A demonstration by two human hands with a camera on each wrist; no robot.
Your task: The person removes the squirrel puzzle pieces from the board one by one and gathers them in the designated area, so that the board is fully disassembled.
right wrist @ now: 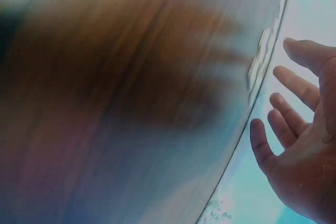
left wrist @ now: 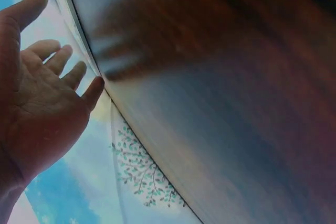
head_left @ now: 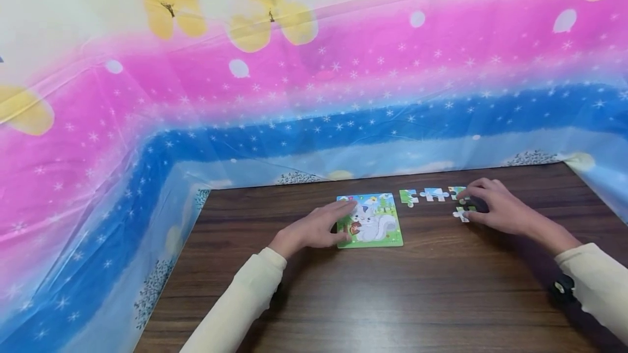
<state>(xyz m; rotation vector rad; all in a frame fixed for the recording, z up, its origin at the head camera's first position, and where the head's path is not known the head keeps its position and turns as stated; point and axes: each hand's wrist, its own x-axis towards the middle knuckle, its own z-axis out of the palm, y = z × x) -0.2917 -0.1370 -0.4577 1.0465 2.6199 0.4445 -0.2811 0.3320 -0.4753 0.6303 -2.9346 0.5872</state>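
Puzzle board (head_left: 375, 222): our left hand (head_left: 314, 229) rests flat on it, fingers straight.
Loose pieces (head_left: 434, 195): our right hand (head_left: 495, 207) touches them, fingers relaxed, on the worktop (head_left: 373, 293).

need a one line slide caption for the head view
Left hand rests on a square green squirrel jigsaw board on a dark wooden table; right hand touches loose jigsaw pieces.

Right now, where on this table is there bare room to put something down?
The table is bare in front, between the two sleeves, and left of the puzzle board. It is crowded at the back right, where loose pieces lie by the right hand. The left hand rests on the board.
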